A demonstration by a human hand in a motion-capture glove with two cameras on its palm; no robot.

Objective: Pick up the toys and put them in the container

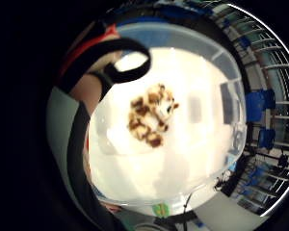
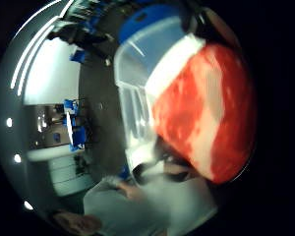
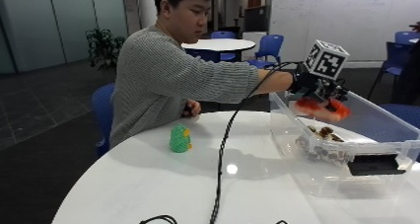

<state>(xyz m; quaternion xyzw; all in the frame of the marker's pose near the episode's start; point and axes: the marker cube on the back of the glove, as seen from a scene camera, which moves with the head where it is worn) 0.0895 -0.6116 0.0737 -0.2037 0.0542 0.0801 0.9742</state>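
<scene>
A person at a round white table (image 3: 164, 184) reaches the gloved right hand (image 3: 314, 92) out over a clear plastic container (image 3: 387, 150). The hand grips a red toy (image 3: 321, 109), its fingers curled round the top, and holds it above the container's open mouth, clear of the floor of the bin. Seen close from the thumb side, the toy is orange-red with pale, whitish bands or patches and looks soft and rounded. A brown-and-cream spotted toy (image 3: 323, 133) lies on the container's floor, directly below the palm. A small green toy (image 3: 180, 138) with a yellow spot stands upright on the table near the person, well apart from the container.
</scene>
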